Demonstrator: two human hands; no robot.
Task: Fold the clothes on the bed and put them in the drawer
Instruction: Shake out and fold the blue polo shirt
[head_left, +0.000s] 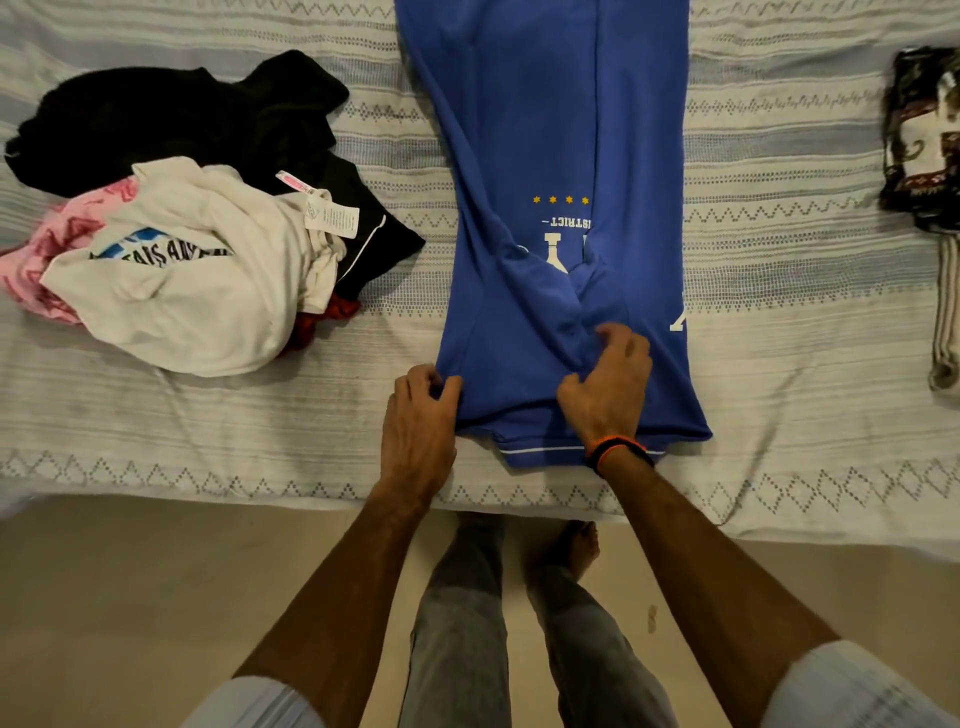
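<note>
A blue T-shirt (550, 156) with white lettering and small gold stars lies lengthwise on the bed, its sides folded inward and its collar end near the front edge. My left hand (421, 421) pinches the shirt's near left corner. My right hand (610, 384), with an orange and black band at the wrist, grips a bunched fold of the blue cloth near the collar. To the left sits a loose pile of clothes: a white shirt (197, 291), a black garment (182, 114), a pink one (62, 239) and a red one (322, 322).
The bed is covered by a white and grey patterned sheet (805, 322). A dark patterned folded cloth (922, 135) lies at the right edge. The bed's front edge runs across the lower middle; below it are beige floor (156, 597) and my legs. No drawer is in view.
</note>
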